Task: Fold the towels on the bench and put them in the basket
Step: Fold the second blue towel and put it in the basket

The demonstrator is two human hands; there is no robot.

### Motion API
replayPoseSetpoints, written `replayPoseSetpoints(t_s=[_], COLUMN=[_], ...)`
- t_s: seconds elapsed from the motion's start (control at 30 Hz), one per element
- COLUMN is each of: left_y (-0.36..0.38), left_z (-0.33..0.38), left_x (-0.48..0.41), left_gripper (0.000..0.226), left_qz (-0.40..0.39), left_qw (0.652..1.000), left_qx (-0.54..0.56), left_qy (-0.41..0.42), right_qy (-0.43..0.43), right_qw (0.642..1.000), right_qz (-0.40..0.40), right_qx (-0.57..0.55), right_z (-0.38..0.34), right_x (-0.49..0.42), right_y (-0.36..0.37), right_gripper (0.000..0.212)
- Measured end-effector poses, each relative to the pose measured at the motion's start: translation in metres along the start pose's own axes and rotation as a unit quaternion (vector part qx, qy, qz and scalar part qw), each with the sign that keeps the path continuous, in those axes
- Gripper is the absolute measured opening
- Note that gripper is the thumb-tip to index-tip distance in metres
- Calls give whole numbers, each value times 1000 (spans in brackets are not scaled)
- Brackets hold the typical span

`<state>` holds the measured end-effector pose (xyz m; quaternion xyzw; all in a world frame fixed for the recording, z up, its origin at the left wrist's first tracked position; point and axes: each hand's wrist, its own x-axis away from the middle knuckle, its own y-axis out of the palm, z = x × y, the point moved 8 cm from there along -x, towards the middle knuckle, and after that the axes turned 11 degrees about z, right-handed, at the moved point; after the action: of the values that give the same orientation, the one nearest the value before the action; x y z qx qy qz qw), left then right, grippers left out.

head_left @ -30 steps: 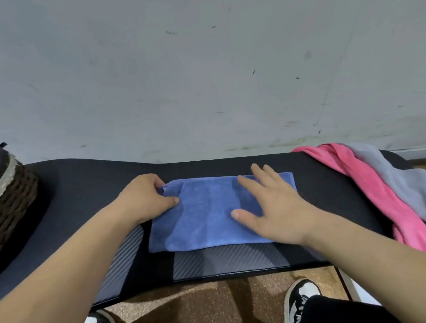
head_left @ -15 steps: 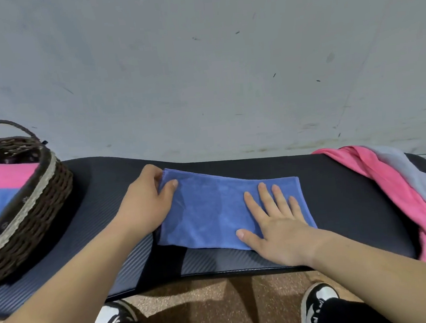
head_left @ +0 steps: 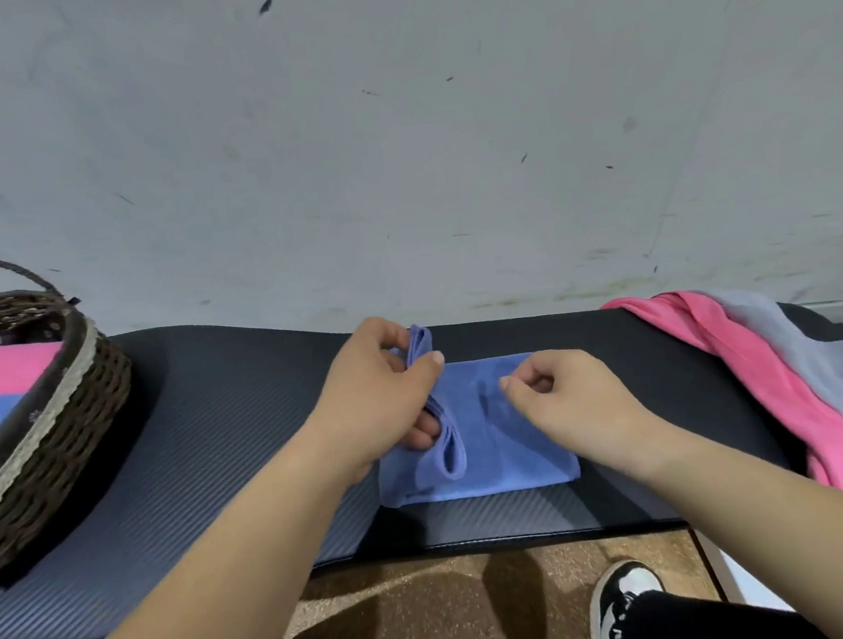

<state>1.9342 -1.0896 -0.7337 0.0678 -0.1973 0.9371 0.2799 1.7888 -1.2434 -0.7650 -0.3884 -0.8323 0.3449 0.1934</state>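
Blue towel [head_left: 514, 463] lay flat; now left hand [head_left: 375, 403] grips one end, folding it. Right hand [head_left: 567, 403] curls; grip unclear.

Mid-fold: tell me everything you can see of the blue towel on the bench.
The blue towel, soft cloth, lies folded in layers on the black bench near its front edge. Its left end is raised, bunched in the left hand's grip, layered edges looping open. The right hand sits curled over its flat right part; whether it pinches cloth is unclear.
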Motion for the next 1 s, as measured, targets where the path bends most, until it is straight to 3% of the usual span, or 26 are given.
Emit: replayPoseSetpoints(t_s=[0.17,0.4,0.5,0.57,0.67,0.73,0.83,1.0], left_y=[60,99,87,68,52,51,53,63], left_z=[2,-19,-13,-6,0,-5,-16,-35], left_x=[-6,-3,-5,-10,-4,3,8,10], left_gripper=[21,38,27,20,23,35,58,77], left_qz=[-41,-138,-120,-58,-26,-59,-111,-166], left_qw=[999,989,993,990,932,887,876,874], left_qx=[-2,-19,-14,-79,-246,-329,-358,-373], left_qy=[-14,-54,4,102,266,320,304,263], right_qy=[122,160,129,108,92,73,72,98], right_qw=[978,970,981,988,994,996,997,995], right_qz=[-47,-86,-78,-66,-44,-39,-30,-26], right_qx=[-163,-159,-122,-92,-48,-13,-20,10], right_z=[21,38,37,34,34,36,39,51], right_x=[3,0,-4,-6,-11,-13,-14,-17], right_y=[-4,5,10,12,13,14,11,5], right_gripper=[32,29,28,35,45,34,22,29])
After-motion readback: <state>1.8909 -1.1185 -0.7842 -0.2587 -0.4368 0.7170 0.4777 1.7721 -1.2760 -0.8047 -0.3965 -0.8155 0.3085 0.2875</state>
